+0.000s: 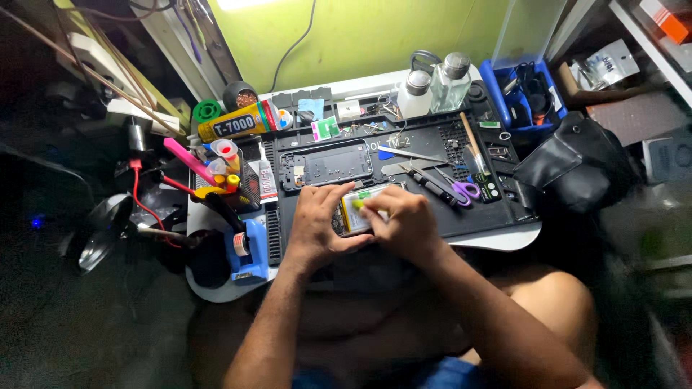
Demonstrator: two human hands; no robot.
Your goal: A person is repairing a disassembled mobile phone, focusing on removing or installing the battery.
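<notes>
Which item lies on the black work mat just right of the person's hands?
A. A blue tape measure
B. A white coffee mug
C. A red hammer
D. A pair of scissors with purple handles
D: the scissors with purple handles lie on the black work mat, just right of the right hand, which with the left hand holds an opened phone.

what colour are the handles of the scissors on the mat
Purple, seen in the head view: the scissors lie on the black mat, just right of the hands.
</notes>
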